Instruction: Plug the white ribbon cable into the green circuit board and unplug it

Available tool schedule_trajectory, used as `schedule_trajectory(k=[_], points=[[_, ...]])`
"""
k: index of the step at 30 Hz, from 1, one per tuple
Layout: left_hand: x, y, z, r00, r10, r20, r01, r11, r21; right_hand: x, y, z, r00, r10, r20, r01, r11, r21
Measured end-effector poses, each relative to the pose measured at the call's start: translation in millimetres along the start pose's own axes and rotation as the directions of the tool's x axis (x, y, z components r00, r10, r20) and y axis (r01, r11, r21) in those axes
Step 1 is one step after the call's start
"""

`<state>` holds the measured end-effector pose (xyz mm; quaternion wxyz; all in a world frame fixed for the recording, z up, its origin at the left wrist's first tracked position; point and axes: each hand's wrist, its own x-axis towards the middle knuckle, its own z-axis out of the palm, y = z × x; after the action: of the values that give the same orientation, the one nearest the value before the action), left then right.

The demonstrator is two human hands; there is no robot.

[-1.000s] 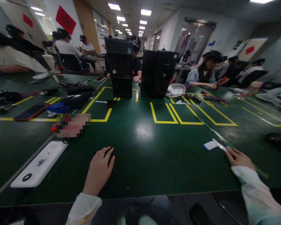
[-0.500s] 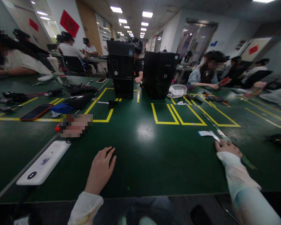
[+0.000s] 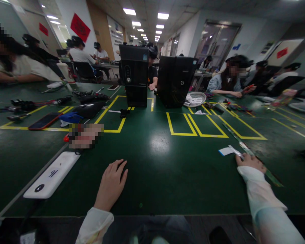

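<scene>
My left hand [image 3: 113,184] lies flat on the green table [image 3: 157,183], fingers stretched out and holding nothing. Off to the right, my right hand [image 3: 251,163] is closed over a long, thin green circuit board strip [image 3: 273,178], whose ends stick out on both sides of the hand. A white flat ribbon cable [image 3: 226,150] with a blue end extends from beside the right fingertips. My palm hides the strip's middle and where the cable joins it.
Two black computer towers [image 3: 136,76] stand at the table's middle. Beside them is a white basket [image 3: 197,98]. Yellow tape [image 3: 184,134] marks boxes. A white power bank [image 3: 52,176], a phone [image 3: 44,121] and cables lie left. People sit around, one person [image 3: 230,79] at right.
The whole view has shifted slightly. The ribbon cable's blue end is tilted more, showing a broader face. Both hands stay in nearly the same places.
</scene>
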<state>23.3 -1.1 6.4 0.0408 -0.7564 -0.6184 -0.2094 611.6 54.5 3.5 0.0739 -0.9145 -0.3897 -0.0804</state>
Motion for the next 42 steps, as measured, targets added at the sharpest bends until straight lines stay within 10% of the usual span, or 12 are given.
schedule_trajectory(k=[13, 30, 42], points=[[0, 0, 0.7, 1.0, 0.003, -0.007, -0.003, 1.0, -0.01, 13, -48, 21, 0.885, -0.465, -0.036, 0.466, 0.885, 0.026], [1, 1, -0.7, 1.0, -0.004, 0.007, 0.004, 1.0, -0.005, -134, -221, 2, 0.165, -0.933, -0.318, 0.934, 0.045, 0.353], [-1, 0, 1.8, 1.0, -0.01, -0.011, 0.01, 1.0, -0.018, -183, -227, -29, -0.046, -0.95, -0.31, 0.859, -0.196, 0.473]])
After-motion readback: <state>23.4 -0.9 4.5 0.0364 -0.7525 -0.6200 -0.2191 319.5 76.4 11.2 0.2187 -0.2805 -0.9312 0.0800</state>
